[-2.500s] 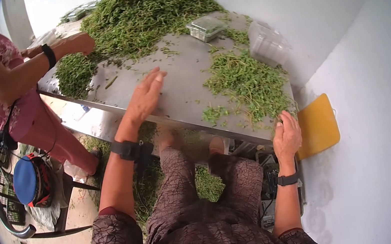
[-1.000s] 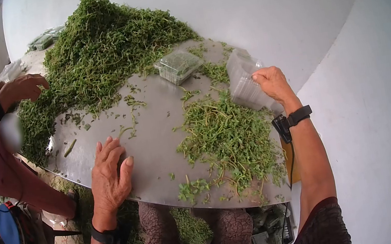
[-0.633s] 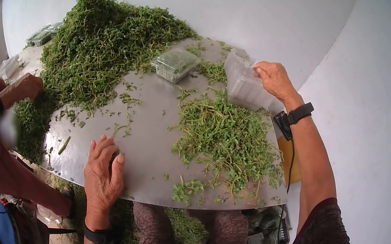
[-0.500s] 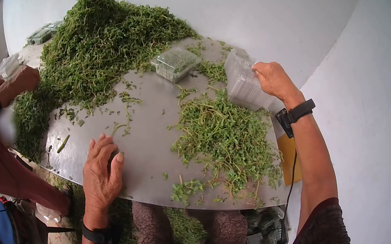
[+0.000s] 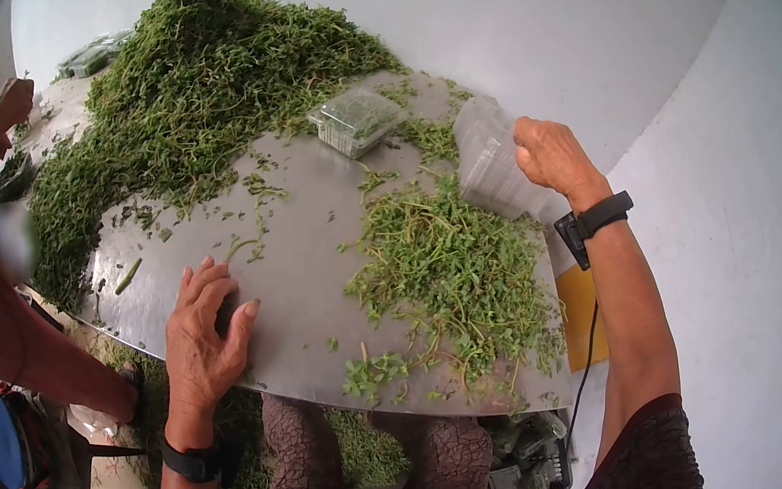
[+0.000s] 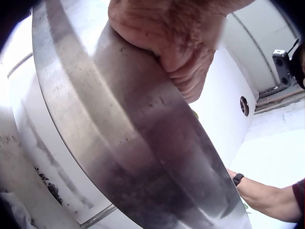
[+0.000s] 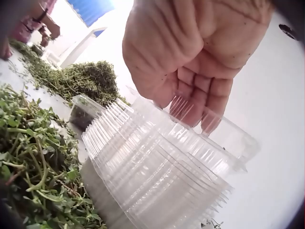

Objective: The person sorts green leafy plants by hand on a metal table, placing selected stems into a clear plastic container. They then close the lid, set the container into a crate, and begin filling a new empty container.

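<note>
My right hand [image 5: 555, 159] pinches the rim of a clear plastic clamshell container at the top of a nested stack [image 5: 492, 161]. The right wrist view shows the fingers [image 7: 209, 112] curled over that rim, with the stacked containers [image 7: 143, 167] fanned below. My left hand [image 5: 205, 338] rests at the front edge of the metal table [image 5: 297, 258], fingers loosely spread and holding nothing. Between the hands lies a loose heap of leafy green stems [image 5: 451, 276]. A closed clamshell with greens inside [image 5: 356, 123] stands behind that heap.
A tall mound of greens [image 5: 218, 98] fills the back left. Another person's hand [image 5: 6, 105] is above the table's far left. Packed clamshells [image 5: 92, 56] lie behind the mound. A yellow board [image 5: 579, 312] leans beside the right table edge, near the white wall [image 5: 715, 247].
My right hand has moved from the table's front right corner to the container stack and taken hold of it. My left hand has shifted left. The other person's hand has moved up and back.
</note>
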The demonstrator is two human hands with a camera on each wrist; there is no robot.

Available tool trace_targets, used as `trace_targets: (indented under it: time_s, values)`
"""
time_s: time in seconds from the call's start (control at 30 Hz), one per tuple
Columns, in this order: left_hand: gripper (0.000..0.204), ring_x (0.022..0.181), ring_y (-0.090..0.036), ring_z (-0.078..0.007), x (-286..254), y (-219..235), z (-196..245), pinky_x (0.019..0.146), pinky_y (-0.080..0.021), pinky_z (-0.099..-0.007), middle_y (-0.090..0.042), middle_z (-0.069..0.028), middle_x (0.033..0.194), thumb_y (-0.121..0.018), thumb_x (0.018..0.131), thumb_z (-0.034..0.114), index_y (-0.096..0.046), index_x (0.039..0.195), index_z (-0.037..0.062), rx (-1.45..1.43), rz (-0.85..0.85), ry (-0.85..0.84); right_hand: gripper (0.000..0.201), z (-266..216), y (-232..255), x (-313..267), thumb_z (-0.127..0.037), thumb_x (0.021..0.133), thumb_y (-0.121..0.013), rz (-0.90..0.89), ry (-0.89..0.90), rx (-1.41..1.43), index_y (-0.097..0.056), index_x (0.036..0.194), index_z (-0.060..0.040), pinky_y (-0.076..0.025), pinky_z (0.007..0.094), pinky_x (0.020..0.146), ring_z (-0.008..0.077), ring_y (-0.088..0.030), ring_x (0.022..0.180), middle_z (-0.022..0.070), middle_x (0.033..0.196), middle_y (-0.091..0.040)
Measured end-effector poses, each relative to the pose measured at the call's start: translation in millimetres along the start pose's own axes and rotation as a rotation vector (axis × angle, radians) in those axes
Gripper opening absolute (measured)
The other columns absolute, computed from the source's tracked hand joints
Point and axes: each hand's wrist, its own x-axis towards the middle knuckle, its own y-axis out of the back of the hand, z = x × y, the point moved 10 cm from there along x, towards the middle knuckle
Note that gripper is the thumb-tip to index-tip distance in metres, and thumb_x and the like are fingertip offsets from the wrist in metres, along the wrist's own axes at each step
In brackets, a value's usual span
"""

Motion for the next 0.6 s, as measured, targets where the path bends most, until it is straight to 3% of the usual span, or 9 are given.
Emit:
trace_targets:
  time_s: [0.1,0.17,0.4,0.6]
  values:
    - [0.028,0.119,-0.05,-0.0375,0.3,0.4,0.0,0.109,-0.029,-0.0466,-0.06,-0.019,0.108,-0.064,0.077,0.017,-0.06,0.093,-0.0044,-0.011,-0.005,0.008,0.01,1.1,-2.3,-0.9,-0.002,0.073,-0.06,-0.023,0.0,-0.028,-0.051,0.077,0.0014,-0.048,0.0468,0.065,0.0398,-0.059,0.07,0.0216,0.07,-0.059]
    - [0.027,0.119,-0.05,-0.0372,0.3,0.5,-0.9,0.109,-0.029,-0.0467,-0.06,-0.0188,0.108,-0.064,0.076,0.017,-0.06,0.093,-0.0043,-0.015,-0.002,0.01,0.011,-1.5,8.3,-0.4,-0.004,0.076,-0.062,0.09,0.013,-0.012,-0.051,0.078,0.0005,-0.048,0.0458,0.065,0.0386,-0.059,0.072,0.0199,0.073,-0.059]
    - [0.026,0.119,-0.051,-0.0363,0.9,0.7,-0.6,0.109,-0.029,-0.0466,-0.061,-0.0185,0.108,-0.065,0.076,0.016,-0.061,0.092,-0.0041,-0.017,-0.005,0.013,0.008,-4.9,16.7,-1.1,-0.003,0.078,-0.061,0.165,0.035,-0.009,-0.053,0.078,-0.0001,-0.048,0.0428,0.064,0.0349,-0.059,0.072,0.0171,0.074,-0.06]
    - [0.028,0.119,-0.05,-0.036,-0.5,0.2,-3.5,0.109,-0.029,-0.0466,-0.06,-0.0182,0.111,-0.065,0.077,0.018,-0.061,0.094,-0.0039,0.0,0.001,-0.004,0.002,-29.6,54.6,-7.2,0.0,0.077,-0.059,0.376,0.116,0.022,-0.057,0.078,0.0003,-0.048,0.0417,0.062,0.0316,-0.06,0.072,0.0146,0.074,-0.062]
